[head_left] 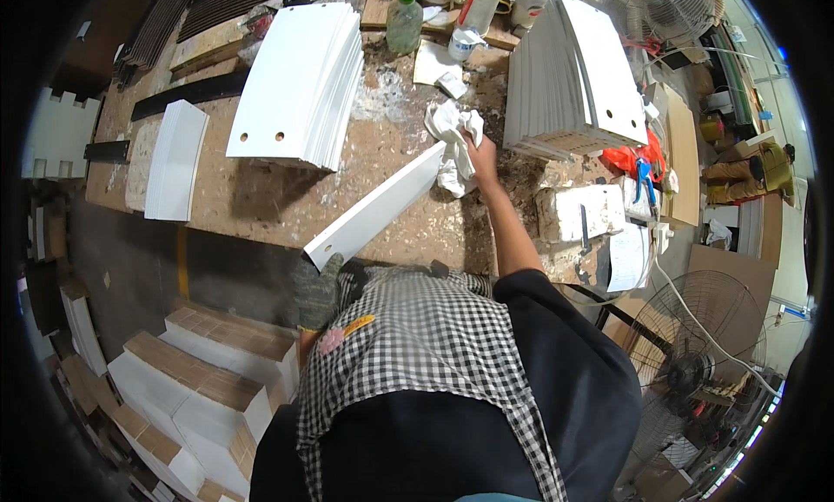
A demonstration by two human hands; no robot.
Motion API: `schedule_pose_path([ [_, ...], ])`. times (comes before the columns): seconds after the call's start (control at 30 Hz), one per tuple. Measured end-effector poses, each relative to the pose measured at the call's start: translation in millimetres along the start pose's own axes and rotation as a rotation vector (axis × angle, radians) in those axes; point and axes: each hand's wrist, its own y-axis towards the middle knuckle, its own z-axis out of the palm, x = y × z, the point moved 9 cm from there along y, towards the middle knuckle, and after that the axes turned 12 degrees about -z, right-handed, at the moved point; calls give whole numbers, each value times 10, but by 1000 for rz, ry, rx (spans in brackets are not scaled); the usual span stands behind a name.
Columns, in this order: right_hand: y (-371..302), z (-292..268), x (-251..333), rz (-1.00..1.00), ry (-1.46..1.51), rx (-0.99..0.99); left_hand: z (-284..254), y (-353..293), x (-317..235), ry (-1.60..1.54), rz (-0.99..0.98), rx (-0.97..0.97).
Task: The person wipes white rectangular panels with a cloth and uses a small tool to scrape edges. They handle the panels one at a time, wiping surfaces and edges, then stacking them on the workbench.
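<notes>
White, narrow panel (380, 207) lies aslant at the near edge of the tabletop (261, 208), its long axis running from 8 o'clock to 2 o'clock. The end with a small round hole points to 8 o'clock, towards the wearer; the opposite end points to 2 o'clock and is partly covered by a crumpled white cloth (447, 120). Of the two hands, the gloved left hand (319, 290) is closed on the 8 o'clock end, its fingers partly hidden; the bare right hand (483, 161) is curled firmly round the cloth at the 2 o'clock end. Relative to the panel, a broad stack of white boards (295, 72) stands at 11 o'clock, a taller stack (556, 85) at 2 o'clock, and a green-lidded jar (404, 24) at 12 o'clock.
</notes>
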Motion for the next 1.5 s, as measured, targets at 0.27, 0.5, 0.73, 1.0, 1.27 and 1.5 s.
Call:
schedule_pose_path([
  [0.27,-728,-201,2060,-634,29,66,49,-100,74,18,-21,-9],
  [0.5,-257,-70,977,-452,316,-2,108,34,84,-172,-239,-69],
  [0.73,-3,-645,603,-121,805,-106,651,368,639,-1353,-407,4],
  [1.0,-1709,815,1839,-650,-141,710,1303,628,681,-1590,-470,178],
  [1.27,-666,55,349,-88,-548,420,1293,615,807,-1484,-531,160],
  [1.5,-45,2,1040,-111,589,269,1188,617,482,-1910,-502,226],
])
